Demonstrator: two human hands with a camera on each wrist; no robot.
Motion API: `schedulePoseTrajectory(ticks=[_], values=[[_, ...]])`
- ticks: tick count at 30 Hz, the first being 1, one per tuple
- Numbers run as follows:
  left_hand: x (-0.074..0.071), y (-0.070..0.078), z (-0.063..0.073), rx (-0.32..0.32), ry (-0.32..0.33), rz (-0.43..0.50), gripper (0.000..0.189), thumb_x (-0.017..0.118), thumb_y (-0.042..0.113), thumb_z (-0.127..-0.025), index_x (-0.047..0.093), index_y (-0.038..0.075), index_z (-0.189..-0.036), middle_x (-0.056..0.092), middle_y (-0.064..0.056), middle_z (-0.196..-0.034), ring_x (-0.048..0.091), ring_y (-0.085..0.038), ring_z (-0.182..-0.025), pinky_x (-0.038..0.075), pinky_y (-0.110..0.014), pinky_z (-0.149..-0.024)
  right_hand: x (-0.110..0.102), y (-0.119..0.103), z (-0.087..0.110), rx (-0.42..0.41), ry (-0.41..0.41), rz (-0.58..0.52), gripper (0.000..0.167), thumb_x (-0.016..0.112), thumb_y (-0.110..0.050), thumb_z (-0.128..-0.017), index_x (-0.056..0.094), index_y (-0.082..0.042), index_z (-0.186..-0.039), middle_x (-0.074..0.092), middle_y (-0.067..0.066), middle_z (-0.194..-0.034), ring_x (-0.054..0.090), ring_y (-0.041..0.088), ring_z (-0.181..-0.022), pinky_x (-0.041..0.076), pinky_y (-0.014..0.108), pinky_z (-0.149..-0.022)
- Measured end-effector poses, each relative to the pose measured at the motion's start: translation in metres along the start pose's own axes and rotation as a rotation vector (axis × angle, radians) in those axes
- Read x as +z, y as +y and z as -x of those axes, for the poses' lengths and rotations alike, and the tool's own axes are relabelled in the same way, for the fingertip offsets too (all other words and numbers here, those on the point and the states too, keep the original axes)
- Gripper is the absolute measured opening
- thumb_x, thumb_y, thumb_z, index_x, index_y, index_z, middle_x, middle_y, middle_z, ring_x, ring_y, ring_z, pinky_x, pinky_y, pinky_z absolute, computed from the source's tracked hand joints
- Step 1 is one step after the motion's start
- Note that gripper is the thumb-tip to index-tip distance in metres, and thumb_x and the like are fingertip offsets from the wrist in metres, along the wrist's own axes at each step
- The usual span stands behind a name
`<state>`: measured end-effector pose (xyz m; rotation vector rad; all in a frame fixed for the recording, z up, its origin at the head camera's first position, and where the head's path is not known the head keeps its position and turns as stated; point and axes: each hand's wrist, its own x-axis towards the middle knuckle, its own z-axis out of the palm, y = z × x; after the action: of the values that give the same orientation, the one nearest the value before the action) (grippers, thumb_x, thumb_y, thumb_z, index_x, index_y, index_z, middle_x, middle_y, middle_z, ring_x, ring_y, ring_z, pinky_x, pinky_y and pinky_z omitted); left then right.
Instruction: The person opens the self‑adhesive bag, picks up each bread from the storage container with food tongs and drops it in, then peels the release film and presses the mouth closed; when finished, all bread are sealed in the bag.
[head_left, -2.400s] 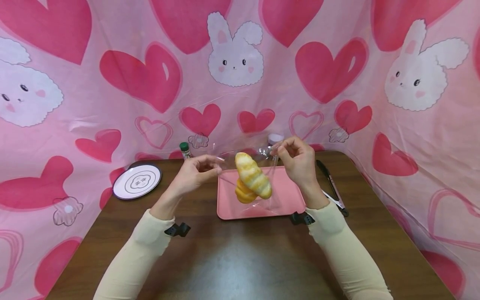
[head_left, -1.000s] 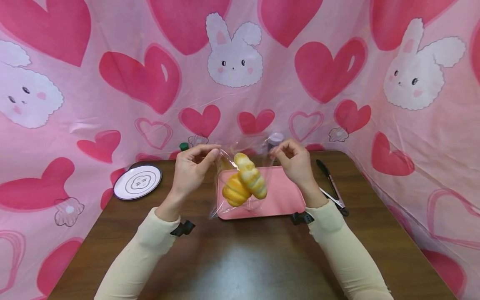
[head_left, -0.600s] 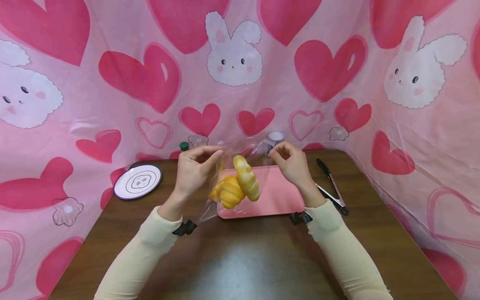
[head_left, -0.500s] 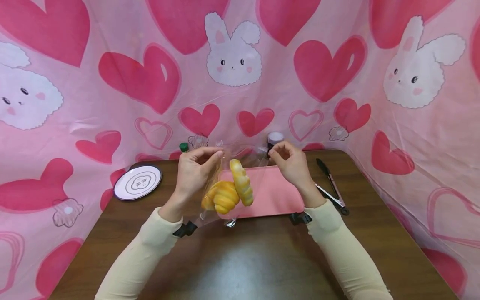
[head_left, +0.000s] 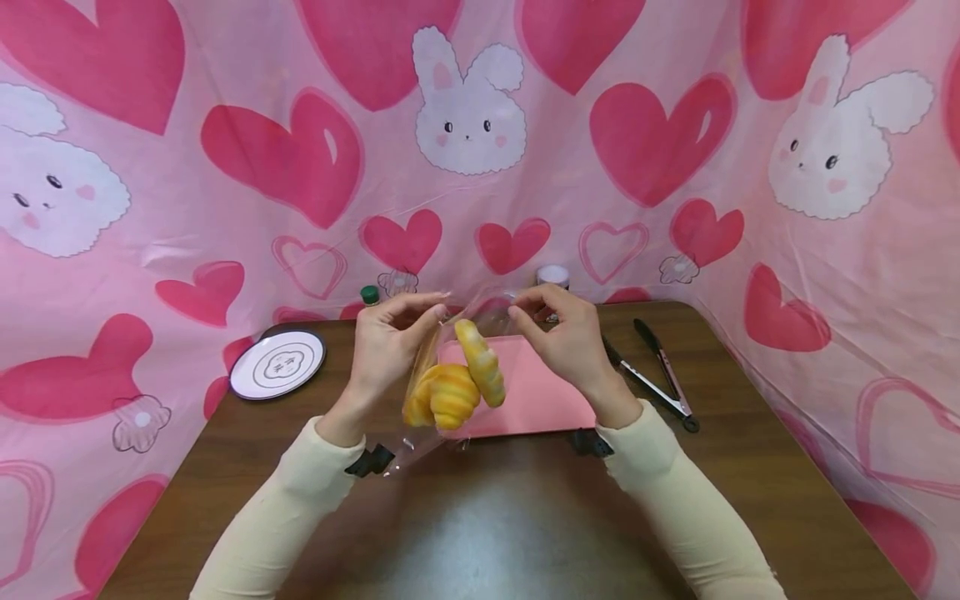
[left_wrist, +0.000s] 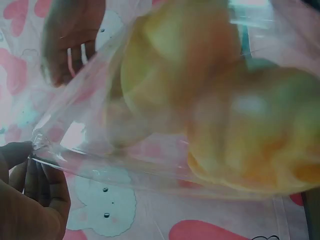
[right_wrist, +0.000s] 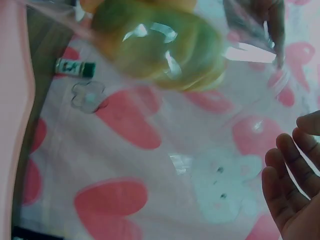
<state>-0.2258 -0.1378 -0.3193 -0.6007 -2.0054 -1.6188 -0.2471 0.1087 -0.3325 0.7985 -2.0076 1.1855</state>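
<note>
A clear plastic bag (left_wrist: 75,135) hangs in the air over the pink tray (head_left: 543,392). Inside it are a croissant-shaped bread (head_left: 450,396) and a paler ridged roll (head_left: 482,367). My left hand (head_left: 384,346) pinches the bag's upper edge between thumb and fingers, as the left wrist view also shows. At the other side of the opening is my right hand (head_left: 562,342), thumb and index tips close together beside the film. In the right wrist view its fingers (right_wrist: 285,175) are fanned and loosely bent, with no film visibly held.
A white plate (head_left: 277,364) with a dark rim lies at the table's left. Black-tipped tongs (head_left: 671,387) lie right of the tray. A green-capped bottle (head_left: 369,294) and a white-lidded jar (head_left: 553,275) stand at the back, partly hidden by my hands.
The breads have swung left and lower within the bag, and the croissant shape shows more. My right hand has moved left, closer to my left hand, uncovering more of the tongs.
</note>
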Motion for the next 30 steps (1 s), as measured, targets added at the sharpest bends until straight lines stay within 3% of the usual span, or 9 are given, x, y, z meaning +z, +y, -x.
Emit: schedulePoseTrajectory(ticks=[8,14,20,30], values=[[0.001,0.002,0.005,0.018,-0.062,0.016,0.017,0.075,0.011,-0.088,0.078,0.006,-0.104,0.077,-0.011,-0.096,0.069,-0.012,-0.076,0.058,-0.023,-0.068,0.018,-0.026,-0.007,-0.165,-0.058,-0.009,0.016,0.079,-0.015,-0.084,0.074,-0.011,-0.098,0.073,0.001,-0.092,0.063,0.014,-0.081,0.058,0.032,-0.071],[0.004,0.004,0.008,0.035,-0.087,-0.016,0.016,0.076,0.012,-0.087,0.079,0.008,-0.103,0.075,-0.012,-0.091,0.069,-0.018,-0.073,0.057,-0.023,-0.067,0.029,-0.033,-0.009,-0.197,-0.033,-0.001,0.017,0.081,-0.017,-0.083,0.076,-0.012,-0.099,0.075,0.001,-0.092,0.065,0.014,-0.078,0.058,0.029,-0.069],[0.005,0.007,0.010,0.057,-0.114,-0.063,0.016,0.076,0.011,-0.087,0.080,0.011,-0.103,0.073,-0.008,-0.087,0.065,-0.014,-0.071,0.056,-0.022,-0.067,0.032,-0.034,-0.009,-0.203,-0.015,0.018,0.019,0.082,-0.019,-0.082,0.078,-0.012,-0.099,0.076,0.000,-0.090,0.065,0.014,-0.075,0.058,0.030,-0.066],[0.005,0.008,0.011,0.126,-0.139,-0.111,0.014,0.076,0.010,-0.087,0.080,0.009,-0.101,0.070,-0.005,-0.081,0.059,-0.011,-0.067,0.053,-0.020,-0.062,0.032,-0.033,-0.011,-0.325,0.028,0.101,0.017,0.084,-0.019,-0.079,0.081,-0.012,-0.095,0.077,0.000,-0.083,0.064,0.010,-0.071,0.052,0.023,-0.064]])
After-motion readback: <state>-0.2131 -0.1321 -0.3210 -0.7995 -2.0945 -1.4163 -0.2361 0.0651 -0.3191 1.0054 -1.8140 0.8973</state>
